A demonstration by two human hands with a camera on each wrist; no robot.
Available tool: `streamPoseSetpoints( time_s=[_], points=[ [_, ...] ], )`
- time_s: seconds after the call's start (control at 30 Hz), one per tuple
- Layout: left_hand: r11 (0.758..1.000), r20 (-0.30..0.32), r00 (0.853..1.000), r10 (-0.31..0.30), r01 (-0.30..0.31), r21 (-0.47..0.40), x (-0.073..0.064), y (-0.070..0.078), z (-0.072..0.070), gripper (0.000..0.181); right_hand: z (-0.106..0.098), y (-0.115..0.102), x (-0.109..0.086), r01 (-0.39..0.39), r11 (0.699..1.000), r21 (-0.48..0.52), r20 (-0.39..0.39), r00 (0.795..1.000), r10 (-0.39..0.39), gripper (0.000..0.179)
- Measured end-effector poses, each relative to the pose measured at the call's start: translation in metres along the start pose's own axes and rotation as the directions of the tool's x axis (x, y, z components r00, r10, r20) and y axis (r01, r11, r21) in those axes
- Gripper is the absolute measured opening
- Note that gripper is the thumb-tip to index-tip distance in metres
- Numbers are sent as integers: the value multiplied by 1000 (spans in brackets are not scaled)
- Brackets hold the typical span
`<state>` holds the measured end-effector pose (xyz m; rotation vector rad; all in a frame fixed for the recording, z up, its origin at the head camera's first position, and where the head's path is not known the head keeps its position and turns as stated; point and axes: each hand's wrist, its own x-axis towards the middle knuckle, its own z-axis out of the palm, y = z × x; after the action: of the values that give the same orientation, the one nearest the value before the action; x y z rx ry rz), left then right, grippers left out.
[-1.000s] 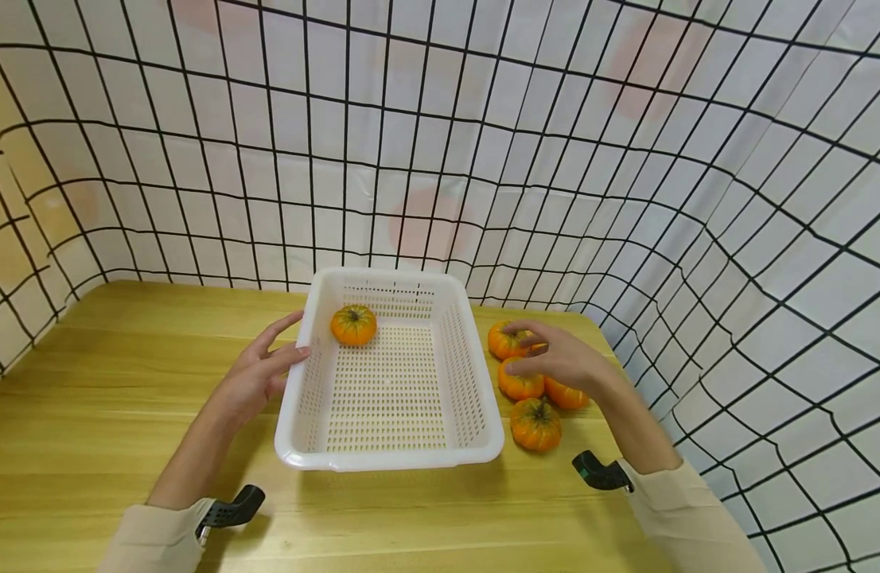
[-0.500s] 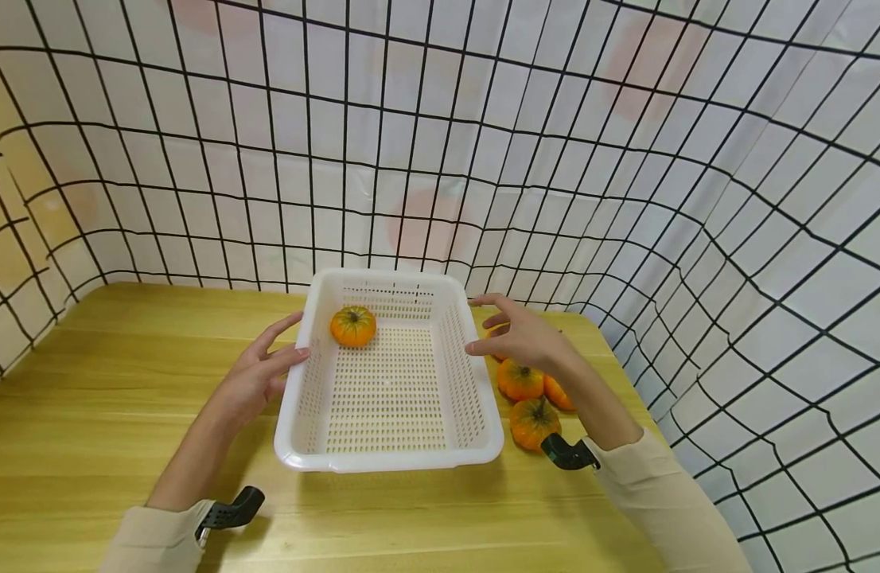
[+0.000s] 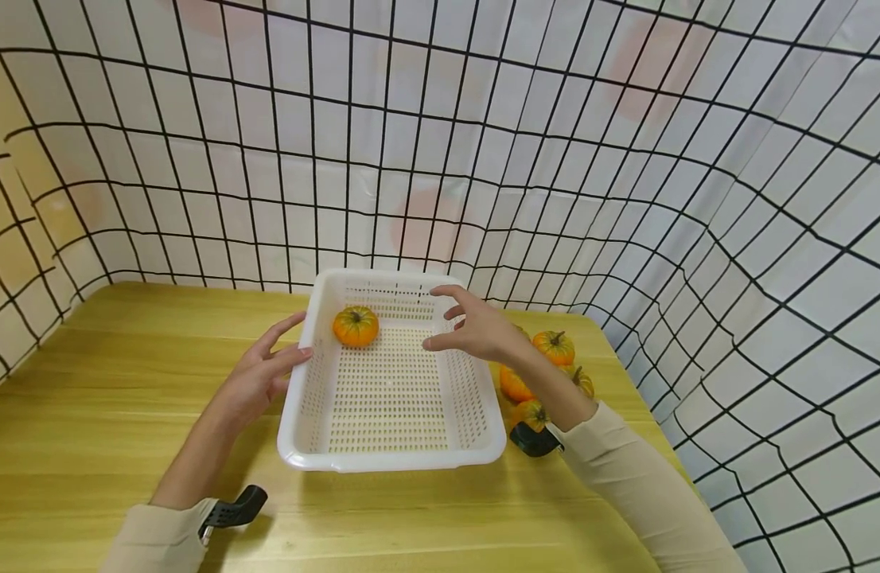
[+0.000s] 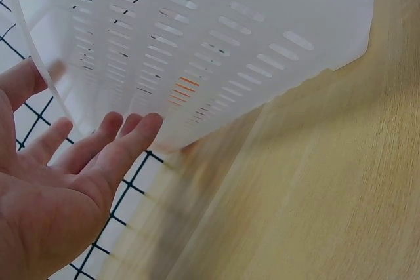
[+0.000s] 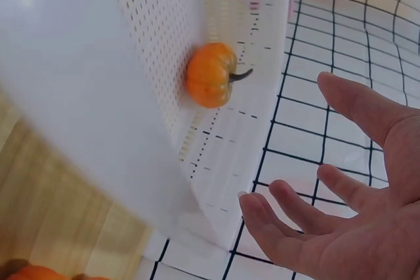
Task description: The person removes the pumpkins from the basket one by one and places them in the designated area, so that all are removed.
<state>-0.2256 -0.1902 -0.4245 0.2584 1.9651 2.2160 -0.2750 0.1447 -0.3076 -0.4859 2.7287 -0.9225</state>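
Observation:
A white plastic basket (image 3: pixel 390 460) with slotted walls stands on the wooden table. One small orange pumpkin (image 3: pixel 356 326) sits in its far left corner; the right wrist view shows the pumpkin (image 5: pixel 211 75) with its dark stem. My left hand (image 3: pixel 257 374) holds the basket's left rim. In the left wrist view, its thumb goes over the rim and the other fingers of the left hand (image 4: pixel 72 188) lie along the slotted outer wall. My right hand (image 3: pixel 476 325) reaches above the basket's right side, fingers spread and holding nothing; the right wrist view shows the right hand (image 5: pixel 354 208) with its palm bare.
Several more pumpkins (image 3: pixel 554 347) lie on the table right of the basket, partly hidden by my right forearm. A white wall with a black grid (image 3: pixel 383 159) closes in the back and sides. The wooden table (image 3: pixel 161 342) extends left and in front.
My right hand has moved left from over the pumpkin pile, across the basket's right rim to above its inside. The left hand, basket and the pumpkin in it stay in place.

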Motion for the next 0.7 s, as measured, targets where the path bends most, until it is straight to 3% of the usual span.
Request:
streamPoseSetpoints(
  time_s=[0.23,0.47,0.7],
  points=[
    [1000,-5,1000,1,-1,-12,0,0,0,68,4,-12,12,31,999,-25,20,999,-30,84],
    [1000,2,1000,6,-6,-11,0,0,1,69,13,-21,28,32,998,-53,-10,999,-33,84],
    [1000,3,1000,9,-9,-21,0,-1,0,69,31,-27,47,39,999,6,-61,997,-38,85]
  ],
)
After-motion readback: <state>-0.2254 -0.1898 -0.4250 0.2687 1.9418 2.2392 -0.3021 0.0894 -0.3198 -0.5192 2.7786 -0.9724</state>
